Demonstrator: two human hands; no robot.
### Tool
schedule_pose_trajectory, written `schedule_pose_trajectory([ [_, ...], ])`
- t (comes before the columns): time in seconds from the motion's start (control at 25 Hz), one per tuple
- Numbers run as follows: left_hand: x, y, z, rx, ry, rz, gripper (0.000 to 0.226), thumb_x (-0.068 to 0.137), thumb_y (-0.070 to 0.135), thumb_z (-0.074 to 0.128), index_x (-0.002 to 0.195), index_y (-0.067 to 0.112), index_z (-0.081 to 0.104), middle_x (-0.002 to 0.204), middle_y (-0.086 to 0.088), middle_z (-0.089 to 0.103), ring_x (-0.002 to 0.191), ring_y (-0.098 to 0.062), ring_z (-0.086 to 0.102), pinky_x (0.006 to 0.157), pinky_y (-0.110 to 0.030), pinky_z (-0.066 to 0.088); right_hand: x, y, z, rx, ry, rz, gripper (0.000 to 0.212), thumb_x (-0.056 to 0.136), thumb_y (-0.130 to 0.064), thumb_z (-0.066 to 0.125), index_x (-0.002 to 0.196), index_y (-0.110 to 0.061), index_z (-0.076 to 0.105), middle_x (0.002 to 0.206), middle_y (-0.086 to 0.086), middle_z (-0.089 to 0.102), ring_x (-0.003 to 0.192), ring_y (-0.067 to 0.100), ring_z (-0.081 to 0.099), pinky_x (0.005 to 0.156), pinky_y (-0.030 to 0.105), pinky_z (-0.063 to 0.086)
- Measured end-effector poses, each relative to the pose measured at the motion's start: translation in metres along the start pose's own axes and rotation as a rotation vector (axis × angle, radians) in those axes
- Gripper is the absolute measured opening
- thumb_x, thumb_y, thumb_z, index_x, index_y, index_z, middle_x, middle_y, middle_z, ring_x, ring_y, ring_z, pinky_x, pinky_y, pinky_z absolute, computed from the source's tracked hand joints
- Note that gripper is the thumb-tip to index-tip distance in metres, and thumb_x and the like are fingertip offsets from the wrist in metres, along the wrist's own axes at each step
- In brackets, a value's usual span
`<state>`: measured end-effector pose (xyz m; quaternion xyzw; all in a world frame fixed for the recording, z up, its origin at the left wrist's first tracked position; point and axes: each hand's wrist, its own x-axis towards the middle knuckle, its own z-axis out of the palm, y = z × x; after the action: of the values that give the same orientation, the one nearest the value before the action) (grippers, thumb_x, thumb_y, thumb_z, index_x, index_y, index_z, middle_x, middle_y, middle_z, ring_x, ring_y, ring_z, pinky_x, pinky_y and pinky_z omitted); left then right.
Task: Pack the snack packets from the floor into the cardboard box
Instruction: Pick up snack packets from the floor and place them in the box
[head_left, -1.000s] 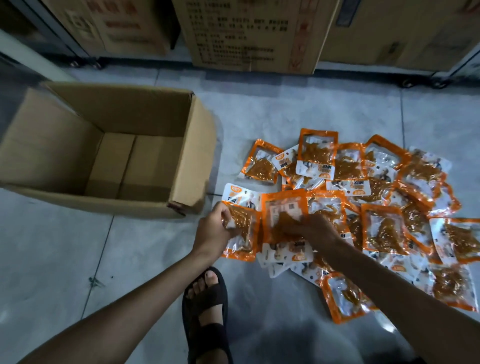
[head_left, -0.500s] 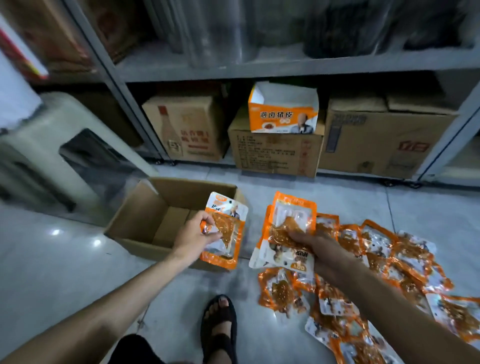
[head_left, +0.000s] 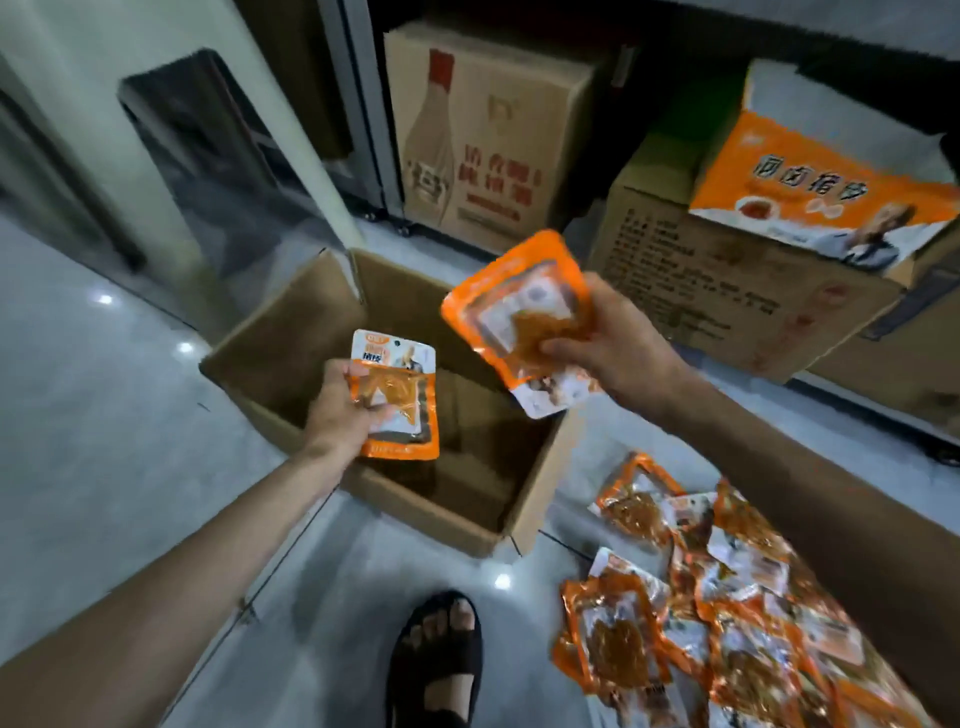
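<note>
- L hand (head_left: 345, 410) closed on one packet (head_left: 397, 397), held upright over the box (head_left: 283, 332).
- R hand (head_left: 610, 345) gripped a tilted bunch (head_left: 519, 312), prob. 2 packets – blurry.
- Box open, looked empty; pile (head_left: 691, 623) on floor to its right.

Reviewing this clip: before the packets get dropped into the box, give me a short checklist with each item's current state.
1. Left hand grips a packet: ok.
2. Right hand grips packets: ok; a white edge below suggests more than one, count cannot tell.
3. Left packet over the open box: ok.
4. Right packets over the opening: ok, though near the box's right wall.
5. Flaps open, nothing blocking the opening: ok.
6. Box floor free of earlier packets: cannot tell, the hands and packets hide part of it.
7. Pile still on the floor for further trips: ok.
</note>
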<state>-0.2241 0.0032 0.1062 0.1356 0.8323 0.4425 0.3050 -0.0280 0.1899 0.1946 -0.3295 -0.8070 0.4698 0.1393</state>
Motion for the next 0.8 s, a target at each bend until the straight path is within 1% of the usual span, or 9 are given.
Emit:
schedule_pose_trajectory([
  [0.04, 0.009, -0.004, -0.001, 0.024, 0.031, -0.007, 0.055, 0.077, -0.001, 0.079, 0.112, 0.026, 0.045, 0.118, -0.004, 0.065, 0.108, -0.024, 0.063, 0.091, -0.037, 0.051, 0.025, -0.002, 0.014, -0.219, -0.149, -0.096, 0.06, 0.071, -0.033, 0.072, 0.126, -0.027, 0.05, 0.111, 0.001, 0.065, 0.106, 0.024, 0.062, 0.093, 0.038, 0.049],
  [0.12, 0.025, -0.007, -0.005, 0.06, 0.096, 0.005, 0.063, 0.079, 0.001, 0.079, 0.125, 0.022, 0.041, 0.111, 0.002, 0.061, 0.104, -0.017, 0.058, 0.09, -0.03, 0.045, 0.056, 0.001, 0.048, -0.61, -0.517, -0.197, 0.047, 0.081, -0.021, 0.069, 0.123, -0.03, 0.05, 0.103, -0.008, 0.054, 0.103, 0.018, 0.056, 0.086, 0.029, 0.044],
  [0.2, 0.037, -0.006, -0.01, 0.086, 0.113, 0.018, 0.073, 0.08, 0.002, 0.079, 0.137, 0.02, 0.037, 0.109, 0.005, 0.059, 0.103, -0.012, 0.055, 0.093, -0.028, 0.042, 0.073, 0.017, 0.08, -0.851, -0.761, -0.254, 0.037, 0.082, -0.014, 0.064, 0.104, -0.039, 0.047, 0.092, -0.008, 0.05, 0.095, 0.021, 0.057, 0.077, 0.035, 0.049],
  [0.24, 0.045, -0.01, -0.013, 0.107, 0.105, 0.01, 0.077, 0.079, 0.004, 0.08, 0.141, 0.019, 0.037, 0.11, 0.006, 0.06, 0.105, -0.013, 0.056, 0.096, -0.029, 0.043, 0.078, 0.027, 0.095, -0.938, -0.841, -0.25, 0.038, 0.081, -0.013, 0.062, 0.105, -0.039, 0.048, 0.096, -0.003, 0.052, 0.096, 0.025, 0.058, 0.078, 0.04, 0.053],
  [0.32, 0.054, -0.015, -0.015, 0.202, 0.042, 0.023, 0.069, 0.077, 0.006, 0.081, 0.136, 0.019, 0.049, 0.117, 0.002, 0.067, 0.112, -0.018, 0.061, 0.104, -0.035, 0.046, 0.083, 0.049, 0.125, -1.087, -0.891, -0.3, 0.041, 0.085, -0.013, 0.057, 0.122, -0.03, 0.053, 0.118, 0.005, 0.058, 0.109, 0.03, 0.058, 0.089, 0.039, 0.05],
  [0.44, 0.057, -0.013, -0.011, 0.311, -0.071, 0.043, 0.057, 0.077, 0.007, 0.08, 0.128, 0.021, 0.057, 0.117, -0.003, 0.071, 0.112, -0.022, 0.065, 0.102, -0.04, 0.05, 0.077, 0.075, 0.158, -1.165, -0.899, -0.333, 0.036, 0.088, -0.019, 0.055, 0.124, -0.018, 0.061, 0.126, 0.009, 0.064, 0.12, 0.028, 0.058, 0.1, 0.034, 0.044],
  [0.6, 0.063, -0.014, -0.004, 0.273, -0.216, -0.02, 0.053, 0.078, 0.001, 0.079, 0.121, 0.022, 0.057, 0.115, -0.004, 0.073, 0.106, -0.023, 0.07, 0.098, -0.045, 0.053, 0.069, 0.103, 0.176, -1.333, -1.156, -0.186, 0.051, 0.089, -0.042, 0.056, 0.138, -0.031, 0.05, 0.147, 0.006, 0.045, 0.137, 0.032, 0.039, 0.111, 0.049, 0.032],
  [0.68, 0.062, -0.02, -0.003, 0.363, -0.243, -0.039, 0.048, 0.078, 0.003, 0.08, 0.12, 0.016, 0.061, 0.114, -0.006, 0.074, 0.108, -0.024, 0.069, 0.099, -0.045, 0.053, 0.065, 0.104, 0.18, -1.408, -1.144, -0.242, 0.055, 0.09, -0.048, 0.054, 0.142, -0.033, 0.043, 0.149, 0.006, 0.04, 0.139, 0.03, 0.035, 0.111, 0.047, 0.028],
  [0.8, 0.054, -0.027, 0.002, 0.464, -0.276, -0.04, 0.045, 0.079, 0.005, 0.079, 0.12, 0.016, 0.063, 0.114, -0.005, 0.074, 0.109, -0.023, 0.068, 0.101, -0.044, 0.051, 0.056, 0.105, 0.177, -1.413, -1.02, -0.353, 0.06, 0.09, -0.047, 0.054, 0.143, -0.024, 0.039, 0.148, 0.01, 0.04, 0.136, 0.028, 0.038, 0.11, 0.042, 0.03],
])
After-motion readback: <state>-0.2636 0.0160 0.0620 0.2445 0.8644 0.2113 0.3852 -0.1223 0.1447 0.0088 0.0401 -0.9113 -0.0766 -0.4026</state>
